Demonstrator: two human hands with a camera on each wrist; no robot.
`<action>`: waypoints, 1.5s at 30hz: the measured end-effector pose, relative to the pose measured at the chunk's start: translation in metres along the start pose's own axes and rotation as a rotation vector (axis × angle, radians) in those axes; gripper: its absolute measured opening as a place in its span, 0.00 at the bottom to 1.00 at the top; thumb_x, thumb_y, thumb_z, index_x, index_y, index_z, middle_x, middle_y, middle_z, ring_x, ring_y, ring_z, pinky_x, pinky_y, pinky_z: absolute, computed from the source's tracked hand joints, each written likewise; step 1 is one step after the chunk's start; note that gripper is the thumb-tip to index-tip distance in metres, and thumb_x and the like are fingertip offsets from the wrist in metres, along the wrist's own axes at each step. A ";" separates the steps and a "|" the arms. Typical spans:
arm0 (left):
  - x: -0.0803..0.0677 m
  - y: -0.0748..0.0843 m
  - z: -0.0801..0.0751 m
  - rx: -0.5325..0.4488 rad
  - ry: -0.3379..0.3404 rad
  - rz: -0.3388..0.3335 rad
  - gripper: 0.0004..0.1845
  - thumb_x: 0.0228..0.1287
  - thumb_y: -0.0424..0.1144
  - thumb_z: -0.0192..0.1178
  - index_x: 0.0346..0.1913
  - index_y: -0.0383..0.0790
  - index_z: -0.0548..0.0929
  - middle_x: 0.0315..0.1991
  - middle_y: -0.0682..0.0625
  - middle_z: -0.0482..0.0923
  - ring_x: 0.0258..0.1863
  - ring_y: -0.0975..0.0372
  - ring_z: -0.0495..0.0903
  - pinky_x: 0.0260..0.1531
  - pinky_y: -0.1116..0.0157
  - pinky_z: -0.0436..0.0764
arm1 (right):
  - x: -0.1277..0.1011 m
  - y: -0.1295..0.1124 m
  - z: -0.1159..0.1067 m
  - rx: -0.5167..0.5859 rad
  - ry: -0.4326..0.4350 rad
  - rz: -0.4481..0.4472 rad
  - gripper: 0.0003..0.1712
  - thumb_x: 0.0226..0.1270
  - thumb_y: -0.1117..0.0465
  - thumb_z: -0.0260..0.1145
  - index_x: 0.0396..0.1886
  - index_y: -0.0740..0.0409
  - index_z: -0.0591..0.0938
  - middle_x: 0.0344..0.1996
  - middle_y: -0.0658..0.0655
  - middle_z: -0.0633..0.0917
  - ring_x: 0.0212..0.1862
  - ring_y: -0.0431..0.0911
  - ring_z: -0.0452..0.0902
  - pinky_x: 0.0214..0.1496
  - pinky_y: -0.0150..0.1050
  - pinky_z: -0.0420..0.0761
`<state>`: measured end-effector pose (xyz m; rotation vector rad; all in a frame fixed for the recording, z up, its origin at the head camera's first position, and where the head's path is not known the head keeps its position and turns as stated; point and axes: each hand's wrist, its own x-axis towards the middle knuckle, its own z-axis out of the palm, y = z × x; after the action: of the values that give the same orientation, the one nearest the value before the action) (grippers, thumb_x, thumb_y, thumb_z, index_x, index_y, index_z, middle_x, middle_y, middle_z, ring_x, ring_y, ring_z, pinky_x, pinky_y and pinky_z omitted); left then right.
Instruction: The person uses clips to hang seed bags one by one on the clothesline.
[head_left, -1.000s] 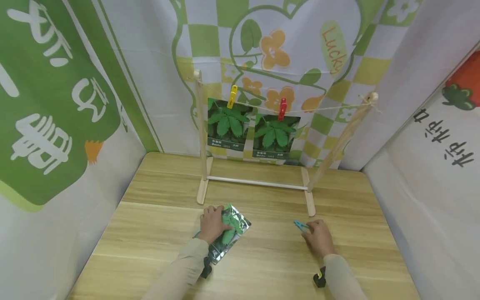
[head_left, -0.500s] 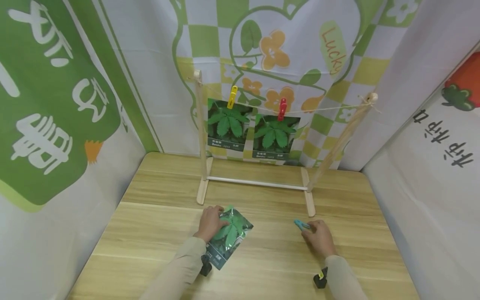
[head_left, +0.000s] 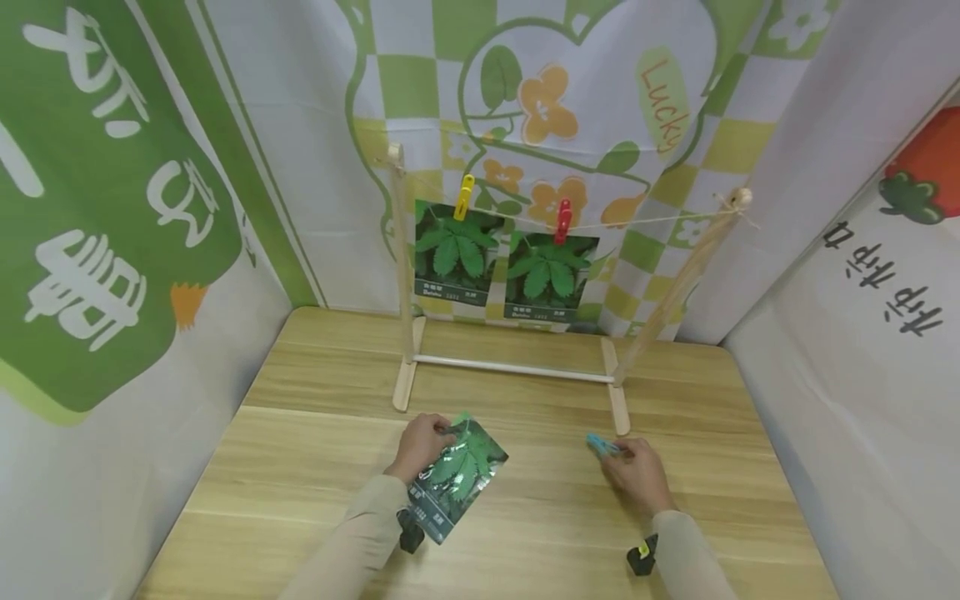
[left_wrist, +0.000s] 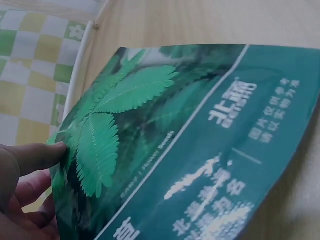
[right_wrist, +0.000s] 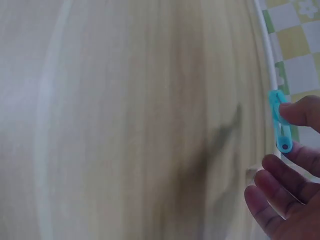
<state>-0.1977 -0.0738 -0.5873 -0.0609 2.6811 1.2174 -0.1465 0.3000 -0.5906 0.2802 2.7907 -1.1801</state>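
Observation:
A seed packet [head_left: 463,467] with a green leaf picture is pinched by my left hand [head_left: 422,446] at one edge. In the left wrist view the thumb [left_wrist: 42,155] presses the front of the packet [left_wrist: 145,115], and the other fingers lie behind it. Over the right part of the table, my right hand [head_left: 639,473] holds a light-blue clothespin [head_left: 602,445]. The right wrist view shows that clothespin [right_wrist: 281,122] between thumb and index finger, with the other fingers loosely bent below. Packet and clothespin are well apart.
Behind the hands stands a wooden rack [head_left: 405,275] with a string [head_left: 645,218] across its posts. A yellow clothespin [head_left: 464,197] and a red clothespin [head_left: 563,222] each hold a similar packet on the string. Printed cloth [head_left: 750,125] surrounds the wooden table [head_left: 300,467].
The packet in my left hand has tilted so more of its face and lower label shows, shifting slightly toward me. My right hand, with the blue clothespin, has barely moved.

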 end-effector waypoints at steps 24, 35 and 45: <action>0.000 0.007 -0.011 -0.268 -0.090 -0.086 0.08 0.59 0.33 0.64 0.39 0.33 0.83 0.35 0.44 0.83 0.35 0.59 0.79 0.35 0.66 0.77 | 0.007 -0.031 -0.012 0.203 0.021 0.051 0.23 0.66 0.59 0.66 0.57 0.66 0.79 0.48 0.63 0.85 0.50 0.51 0.80 0.45 0.31 0.77; -0.002 0.011 -0.014 -0.376 -0.072 -0.129 0.10 0.62 0.34 0.62 0.44 0.32 0.82 0.40 0.42 0.85 0.39 0.58 0.82 0.42 0.62 0.82 | 0.008 -0.042 -0.018 0.200 0.038 0.028 0.24 0.68 0.53 0.65 0.58 0.63 0.79 0.50 0.64 0.83 0.52 0.53 0.78 0.47 0.31 0.77; 0.002 0.016 -0.016 -0.449 -0.019 -0.125 0.13 0.63 0.35 0.63 0.47 0.31 0.81 0.43 0.40 0.84 0.42 0.56 0.82 0.48 0.58 0.81 | 0.006 -0.051 -0.025 0.220 0.084 0.045 0.24 0.65 0.55 0.68 0.57 0.62 0.80 0.50 0.63 0.84 0.45 0.40 0.76 0.43 0.28 0.76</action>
<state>-0.2042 -0.0755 -0.5657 -0.2741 2.2949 1.7365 -0.1634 0.2846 -0.5385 0.4162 2.7077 -1.4991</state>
